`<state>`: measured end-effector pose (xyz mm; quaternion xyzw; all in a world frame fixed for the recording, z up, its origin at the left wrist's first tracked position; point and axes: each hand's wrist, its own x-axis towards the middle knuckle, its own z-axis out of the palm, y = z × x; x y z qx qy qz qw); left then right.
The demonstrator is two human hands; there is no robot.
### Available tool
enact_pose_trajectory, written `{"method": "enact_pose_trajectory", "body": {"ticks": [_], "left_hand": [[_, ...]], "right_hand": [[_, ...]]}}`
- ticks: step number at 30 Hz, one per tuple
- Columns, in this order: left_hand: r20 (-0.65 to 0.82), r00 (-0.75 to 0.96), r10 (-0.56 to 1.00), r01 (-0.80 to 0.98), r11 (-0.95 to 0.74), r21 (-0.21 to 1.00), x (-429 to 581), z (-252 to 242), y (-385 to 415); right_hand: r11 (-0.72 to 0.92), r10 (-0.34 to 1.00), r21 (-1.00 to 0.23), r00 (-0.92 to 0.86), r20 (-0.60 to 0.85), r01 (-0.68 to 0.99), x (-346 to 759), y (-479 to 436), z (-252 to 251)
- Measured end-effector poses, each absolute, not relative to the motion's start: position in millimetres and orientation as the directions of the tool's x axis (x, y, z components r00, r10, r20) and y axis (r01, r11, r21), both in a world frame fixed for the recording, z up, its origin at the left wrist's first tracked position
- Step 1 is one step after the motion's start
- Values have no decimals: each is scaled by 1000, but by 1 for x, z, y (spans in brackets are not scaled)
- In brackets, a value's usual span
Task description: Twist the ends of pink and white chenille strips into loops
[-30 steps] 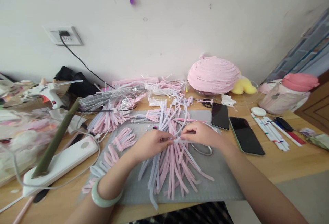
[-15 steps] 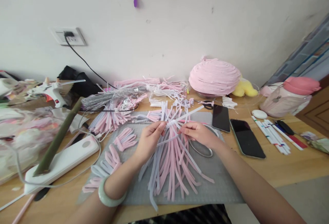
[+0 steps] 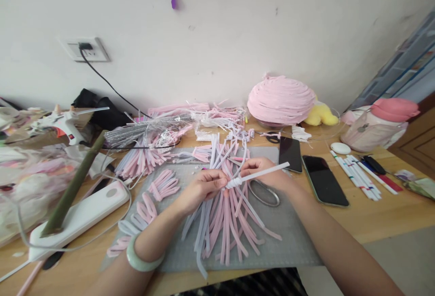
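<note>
A bundle of pink and pale lavender pipe cleaners [image 3: 228, 228] fans out towards me on a grey cutting mat [image 3: 285, 246]. A whitish pipe cleaner [image 3: 267, 171] is wound around the bundle's middle, and its free end sticks out to the right. My left hand [image 3: 205, 185], with a pale green bangle on its wrist, pinches the bundle at the left of this wrapping. Behind the free end, my right hand [image 3: 263, 171] has its fingers bent together at a lavender strand; its fingertips are partly hidden. Scissors [image 3: 264, 194], partly covered, lie beside the bundle.
Small tied pink bundles [image 3: 163, 185] lie left of the work. Further left are a white power strip [image 3: 81, 219], a green stick [image 3: 76, 182] and a glue gun [image 3: 68, 126]. Two phones [image 3: 324, 180], several markers [image 3: 355, 178] and a pink-lidded bottle [image 3: 377, 123] stand or lie right.
My right hand has moved slightly up and right, behind the wrapping pipe cleaner. The free end now points right, lower than before. My left hand has shifted slightly down and right, still on the bundle.
</note>
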<state>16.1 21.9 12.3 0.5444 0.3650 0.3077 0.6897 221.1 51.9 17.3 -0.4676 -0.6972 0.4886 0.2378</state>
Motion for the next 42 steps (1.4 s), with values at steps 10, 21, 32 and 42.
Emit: {"method": "enact_pose_trajectory", "body": {"ticks": [10, 21, 32, 42], "left_hand": [[-194, 593, 781, 395, -73, 916, 17, 16, 22], [41, 142, 989, 225, -73, 972, 22, 14, 21], [-67, 404, 912, 50, 51, 997, 23, 8, 25], [-11, 299, 954, 812, -249, 527, 3, 15, 35]], "right_hand": [[167, 881, -840, -460, -108, 517, 222, 47, 20], [218, 918, -882, -395, 40, 417, 209, 40, 16], [57, 806, -988, -591, -40, 145, 216, 42, 12], [38, 986, -999, -166, 34, 22, 219, 51, 10]]}}
